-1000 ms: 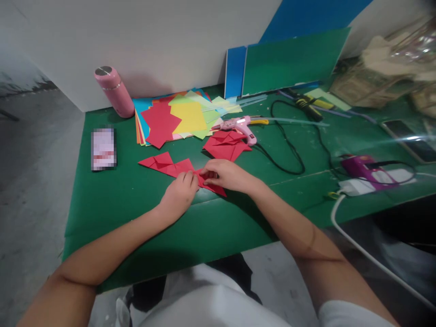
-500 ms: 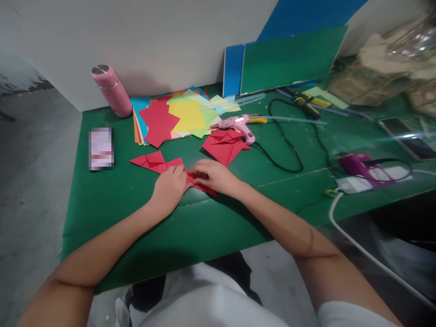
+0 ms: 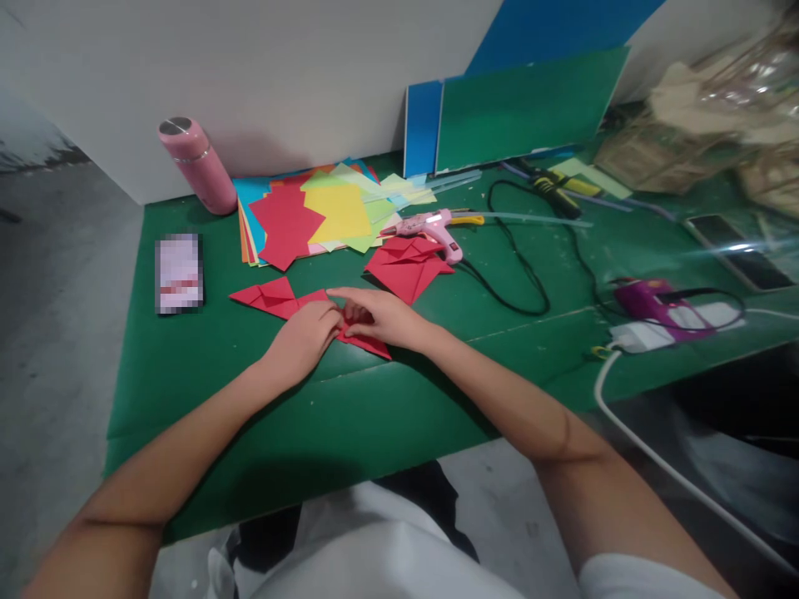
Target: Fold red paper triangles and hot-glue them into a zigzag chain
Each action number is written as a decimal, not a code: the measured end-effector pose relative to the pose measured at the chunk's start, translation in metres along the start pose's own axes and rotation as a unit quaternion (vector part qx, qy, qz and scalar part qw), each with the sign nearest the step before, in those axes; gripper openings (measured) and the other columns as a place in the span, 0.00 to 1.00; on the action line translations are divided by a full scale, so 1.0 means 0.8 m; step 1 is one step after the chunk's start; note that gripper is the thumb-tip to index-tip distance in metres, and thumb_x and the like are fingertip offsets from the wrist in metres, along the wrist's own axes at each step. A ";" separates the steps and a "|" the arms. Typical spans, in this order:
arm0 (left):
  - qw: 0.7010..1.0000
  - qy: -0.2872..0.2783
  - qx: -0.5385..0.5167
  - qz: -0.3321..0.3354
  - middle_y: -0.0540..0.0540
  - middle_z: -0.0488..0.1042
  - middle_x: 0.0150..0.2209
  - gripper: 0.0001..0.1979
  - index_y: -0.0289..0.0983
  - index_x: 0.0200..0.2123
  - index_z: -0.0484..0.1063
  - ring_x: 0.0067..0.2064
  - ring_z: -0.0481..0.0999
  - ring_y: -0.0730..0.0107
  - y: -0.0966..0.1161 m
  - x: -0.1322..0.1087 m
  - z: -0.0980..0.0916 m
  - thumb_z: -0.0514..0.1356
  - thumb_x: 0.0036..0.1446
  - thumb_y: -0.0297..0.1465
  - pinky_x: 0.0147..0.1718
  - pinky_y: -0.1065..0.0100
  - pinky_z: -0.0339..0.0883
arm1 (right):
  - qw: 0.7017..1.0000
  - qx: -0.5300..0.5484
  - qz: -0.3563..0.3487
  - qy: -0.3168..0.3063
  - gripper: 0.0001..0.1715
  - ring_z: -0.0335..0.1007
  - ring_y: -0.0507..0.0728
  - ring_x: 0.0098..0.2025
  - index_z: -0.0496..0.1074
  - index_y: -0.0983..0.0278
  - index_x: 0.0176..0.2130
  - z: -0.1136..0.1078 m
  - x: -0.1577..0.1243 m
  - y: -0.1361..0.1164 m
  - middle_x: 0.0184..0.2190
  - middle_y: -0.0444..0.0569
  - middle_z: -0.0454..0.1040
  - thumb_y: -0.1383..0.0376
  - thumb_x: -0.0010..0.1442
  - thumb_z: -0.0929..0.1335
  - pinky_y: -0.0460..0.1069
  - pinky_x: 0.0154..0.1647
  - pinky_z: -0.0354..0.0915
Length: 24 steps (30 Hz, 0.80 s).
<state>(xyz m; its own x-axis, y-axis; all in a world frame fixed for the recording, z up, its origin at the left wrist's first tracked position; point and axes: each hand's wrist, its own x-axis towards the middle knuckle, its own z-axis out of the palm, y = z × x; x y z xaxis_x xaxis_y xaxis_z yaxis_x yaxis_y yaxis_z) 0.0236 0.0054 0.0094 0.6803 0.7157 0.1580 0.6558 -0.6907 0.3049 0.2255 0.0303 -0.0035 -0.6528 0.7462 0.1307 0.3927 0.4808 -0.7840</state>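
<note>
On the green table, a folded red paper piece [image 3: 368,344] lies under both of my hands, partly covered by them. My left hand [image 3: 305,337] is closed, its fingertips pressed onto the paper's left side. From the right, my right hand [image 3: 384,318] pinches at the same paper, with its index finger stretched out above. Another folded red paper [image 3: 268,296] shows just left of my left hand; whether the two join is hidden. Beyond my right hand sits a larger folded red piece [image 3: 409,268], and a pink glue gun [image 3: 430,225] rests against it.
Coloured paper sheets [image 3: 290,220] are stacked at the back. A pink flask [image 3: 198,166] stands left of them, behind a blurred-out box or packet [image 3: 179,273]. To the right are a black cable [image 3: 521,270], a power strip [image 3: 649,333], a phone [image 3: 740,252] and brown paper bags [image 3: 674,154].
My right index finger has stretched out to the left over the paper. My left fingers have shifted slightly. The whole view has moved a little.
</note>
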 end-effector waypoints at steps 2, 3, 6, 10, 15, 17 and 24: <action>1.000 -0.016 -0.017 0.000 0.42 0.71 0.40 0.13 0.34 0.36 0.70 0.44 0.70 0.61 0.002 0.002 0.001 0.46 0.67 0.27 0.44 0.62 0.66 | 1.000 0.001 -0.006 -0.003 0.38 0.71 0.55 0.33 0.60 0.57 0.63 0.000 0.001 0.001 0.33 0.44 0.74 0.69 0.56 0.71 0.51 0.37 0.70; 1.000 -0.024 -0.015 -0.006 0.42 0.71 0.41 0.14 0.34 0.36 0.70 0.44 0.69 0.61 0.003 0.002 0.000 0.46 0.67 0.27 0.44 0.62 0.66 | 1.000 -0.001 -0.010 -0.002 0.38 0.72 0.55 0.34 0.60 0.57 0.63 0.000 0.002 0.002 0.34 0.44 0.75 0.69 0.57 0.71 0.51 0.38 0.70; 0.999 -0.036 0.011 -0.032 0.41 0.70 0.40 0.14 0.33 0.35 0.70 0.42 0.67 0.61 0.000 0.001 -0.004 0.45 0.66 0.25 0.42 0.61 0.65 | 0.999 -0.016 -0.040 0.008 0.34 0.72 0.55 0.38 0.62 0.57 0.62 0.004 0.007 0.004 0.37 0.47 0.76 0.67 0.59 0.70 0.53 0.42 0.70; 0.996 -0.057 0.041 -0.063 0.41 0.69 0.39 0.13 0.33 0.33 0.69 0.37 0.65 0.63 -0.008 -0.003 -0.017 0.46 0.65 0.25 0.37 0.62 0.63 | 0.992 -0.083 -0.091 0.024 0.26 0.72 0.57 0.44 0.65 0.59 0.59 0.000 0.009 0.006 0.41 0.51 0.76 0.67 0.63 0.66 0.55 0.46 0.69; 0.995 -0.055 0.018 -0.076 0.41 0.68 0.39 0.10 0.34 0.33 0.68 0.39 0.65 0.62 -0.011 -0.009 -0.025 0.48 0.61 0.24 0.35 0.63 0.63 | 0.968 -0.218 -0.058 0.111 0.15 0.70 0.62 0.49 0.73 0.59 0.49 -0.051 -0.014 0.012 0.45 0.53 0.77 0.65 0.65 0.63 0.60 0.51 0.65; 0.996 -0.046 -0.026 -0.068 0.42 0.68 0.41 0.12 0.35 0.35 0.68 0.41 0.66 0.62 -0.009 -0.009 -0.021 0.47 0.59 0.21 0.38 0.63 0.65 | 0.956 -0.259 -0.023 0.139 0.14 0.70 0.62 0.49 0.75 0.59 0.43 -0.080 -0.027 0.017 0.44 0.52 0.77 0.65 0.65 0.61 0.61 0.51 0.65; 0.996 0.011 -0.072 -0.054 0.41 0.67 0.41 0.12 0.35 0.31 0.67 0.42 0.67 0.62 -0.008 -0.007 0.006 0.49 0.50 0.16 0.43 0.59 0.65 | 0.959 -0.280 0.001 0.050 0.18 0.70 0.65 0.50 0.75 0.60 0.46 -0.123 -0.049 0.035 0.45 0.53 0.77 0.55 0.57 0.71 0.61 0.52 0.64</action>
<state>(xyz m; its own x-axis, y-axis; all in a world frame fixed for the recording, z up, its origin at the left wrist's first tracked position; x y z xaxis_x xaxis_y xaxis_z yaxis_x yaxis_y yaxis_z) 0.0174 0.0057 0.0020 0.6003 0.7878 0.1381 0.6689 -0.5892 0.4532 0.3256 0.0599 0.0295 -0.5971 0.7741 0.2102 0.6982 0.6306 -0.3389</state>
